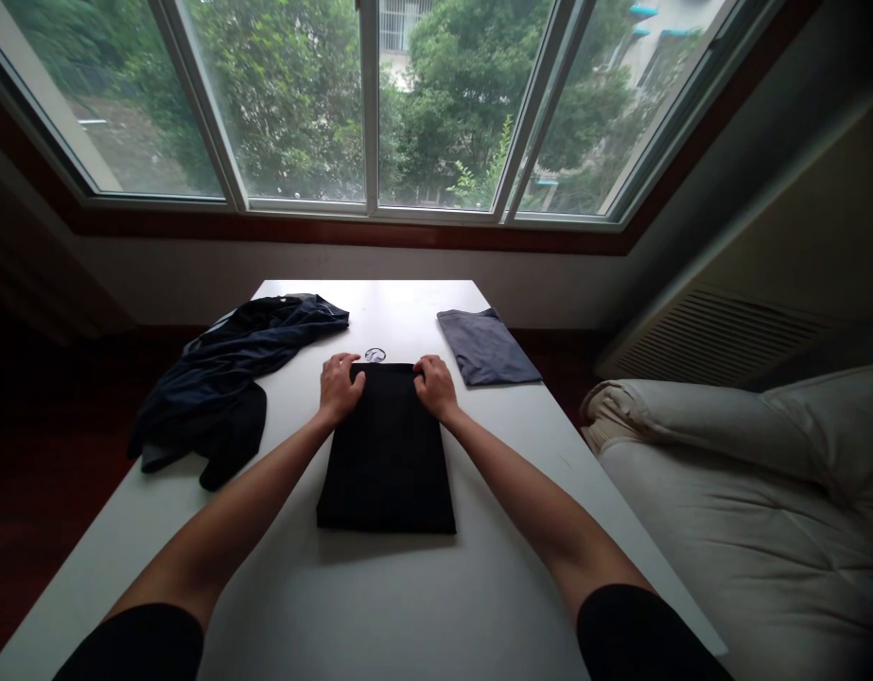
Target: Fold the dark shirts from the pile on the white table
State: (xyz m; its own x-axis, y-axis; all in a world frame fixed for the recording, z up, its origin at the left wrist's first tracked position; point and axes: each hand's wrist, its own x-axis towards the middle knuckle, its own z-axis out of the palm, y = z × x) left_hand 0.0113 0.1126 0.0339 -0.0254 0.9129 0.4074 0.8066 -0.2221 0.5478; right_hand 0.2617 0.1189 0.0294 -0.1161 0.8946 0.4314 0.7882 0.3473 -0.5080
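A black garment [388,449], folded into a neat rectangle, lies flat on the white table [408,596] in front of me. At its far left corner my left hand [340,386] grips the edge, thumb on top and fingers curled over the far side. My right hand [434,384] holds the far right corner in the same way. Whether the fingertips reach under the cloth is hidden. Just beyond the far edge, between the hands, is a small round print or object [375,355] that I cannot make out.
A heap of crumpled dark clothing [230,364] lies along the table's left side, partly over the edge. A folded grey garment [488,346] rests at the far right. A pale padded sofa [734,511] stands right of the table; a wide window [372,104] is behind it.
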